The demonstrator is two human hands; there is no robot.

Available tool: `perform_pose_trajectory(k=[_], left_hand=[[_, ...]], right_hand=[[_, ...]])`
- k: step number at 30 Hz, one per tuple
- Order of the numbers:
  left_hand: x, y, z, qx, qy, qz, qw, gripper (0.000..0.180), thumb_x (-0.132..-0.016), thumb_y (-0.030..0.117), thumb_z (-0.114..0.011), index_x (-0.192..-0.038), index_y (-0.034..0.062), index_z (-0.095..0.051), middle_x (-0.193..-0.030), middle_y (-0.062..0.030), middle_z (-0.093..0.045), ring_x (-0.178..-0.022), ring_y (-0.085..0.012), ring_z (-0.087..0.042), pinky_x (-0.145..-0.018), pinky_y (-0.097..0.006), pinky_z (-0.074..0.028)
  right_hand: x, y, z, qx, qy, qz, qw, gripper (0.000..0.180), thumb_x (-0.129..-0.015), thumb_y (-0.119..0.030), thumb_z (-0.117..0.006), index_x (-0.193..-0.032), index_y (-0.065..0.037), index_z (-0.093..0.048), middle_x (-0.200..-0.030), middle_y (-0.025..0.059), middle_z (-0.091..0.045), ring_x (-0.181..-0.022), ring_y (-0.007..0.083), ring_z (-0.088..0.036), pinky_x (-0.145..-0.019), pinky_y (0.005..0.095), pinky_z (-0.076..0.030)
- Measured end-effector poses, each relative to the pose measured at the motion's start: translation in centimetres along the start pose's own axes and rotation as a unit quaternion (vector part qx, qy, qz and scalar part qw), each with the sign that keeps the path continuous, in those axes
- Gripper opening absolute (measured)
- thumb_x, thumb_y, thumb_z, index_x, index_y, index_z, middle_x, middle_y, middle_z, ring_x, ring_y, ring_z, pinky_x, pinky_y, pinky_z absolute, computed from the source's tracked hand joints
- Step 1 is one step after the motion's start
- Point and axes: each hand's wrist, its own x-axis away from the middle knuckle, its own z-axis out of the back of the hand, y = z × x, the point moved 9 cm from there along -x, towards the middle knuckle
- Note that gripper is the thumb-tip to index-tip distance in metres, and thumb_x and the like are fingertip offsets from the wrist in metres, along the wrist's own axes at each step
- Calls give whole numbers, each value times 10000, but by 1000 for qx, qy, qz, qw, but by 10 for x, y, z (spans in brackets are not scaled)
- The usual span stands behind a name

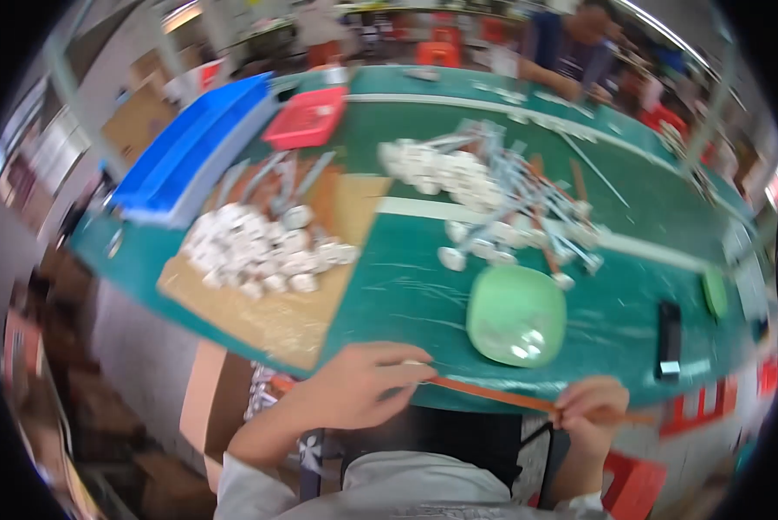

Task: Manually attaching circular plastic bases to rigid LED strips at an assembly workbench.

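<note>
A thin orange strip (493,394) stretches between my hands at the table's near edge. My left hand (363,381) pinches its left end, where a small white piece shows at the fingertips. The fingers of my right hand (590,409) are closed round the strip toward its other end, and a short length sticks out beyond them. Just past the strip sits a light green square dish (515,299) with shiny, clear contents too blurred to name. Behind it lies a heap of grey and orange strips with white heads (493,234).
A second white-headed pile (259,251) rests on a brown board (311,325) at left. Beyond are a long blue tray (181,143) and a red basket (307,119). A black object (669,338) lies at right. Across the green table (406,295), a person (571,52) works.
</note>
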Motion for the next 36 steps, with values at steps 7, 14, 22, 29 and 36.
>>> perform_pose_trajectory(k=[7,14,22,29,36], left_hand=[[14,-19,14,-112,1,61,992,264,-820,207,-710,-1044,77,-654,-944,-105,-684,-893,-317,-652,-828,-385,-525],[-47,-19,70,-247,-6,41,968,76,-809,111,-604,-837,45,-631,-708,-126,-649,-660,-356,-652,-589,-456,-505],[43,-95,343,-218,396,158,878,138,-820,-24,-704,-958,-13,-696,-885,-108,-724,-812,-160,-710,-744,-280,-577],[177,-177,475,-245,574,248,741,137,-757,74,-773,-851,-9,-717,-765,-104,-727,-730,-159,-717,-662,-258,-569],[254,-269,507,-59,729,210,649,132,-874,41,-659,-951,-65,-673,-850,-162,-693,-718,-212,-710,-611,-273,-596]], right_hand=[[-51,-17,-94,144,37,31,988,115,-697,61,-708,-797,12,-678,-759,151,-694,-651,216,-687,-591,290,-563],[-101,-36,-118,117,24,139,983,281,-843,-38,-636,-1114,7,-577,-1149,187,-596,-893,207,-613,-706,304,-521],[-25,0,14,295,182,203,916,354,-918,-57,-593,-1254,3,-499,-1348,169,-503,-1117,232,-534,-868,354,-469],[33,29,56,595,246,99,759,192,-881,54,-578,-1070,28,-586,-1231,186,-577,-1033,276,-567,-847,355,-460],[8,14,1,687,163,145,693,262,-831,-79,-724,-1059,27,-650,-1052,200,-666,-939,376,-640,-832,438,-521]])
